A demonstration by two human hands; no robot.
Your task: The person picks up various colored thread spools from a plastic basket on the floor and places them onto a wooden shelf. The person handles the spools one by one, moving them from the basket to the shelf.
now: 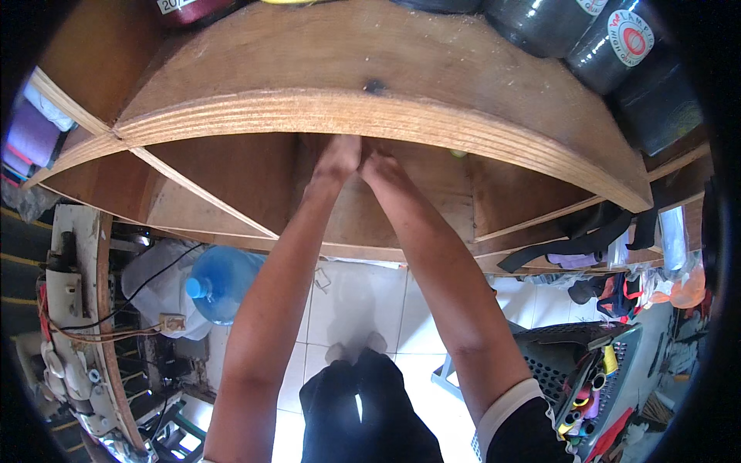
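Note:
Both my arms reach into a wooden shelf compartment (424, 197). My left hand (340, 160) and my right hand (378, 164) are close together there, wrists almost meeting. The thick front edge of the upper shelf board (309, 108) hides the fingers of both, so whether they hold anything cannot be seen. To the right of my right hand, a small yellow-green thing (458, 153) peeks out from under that board; its kind is unclear.
Large black spools (532, 27) stand on the upper shelf at right, a dark red one (197, 11) at left. A blue water jug (228, 285) sits on the floor beside my left arm. At lower right is a dark plastic basket (552, 347) near several thread cones (590, 397).

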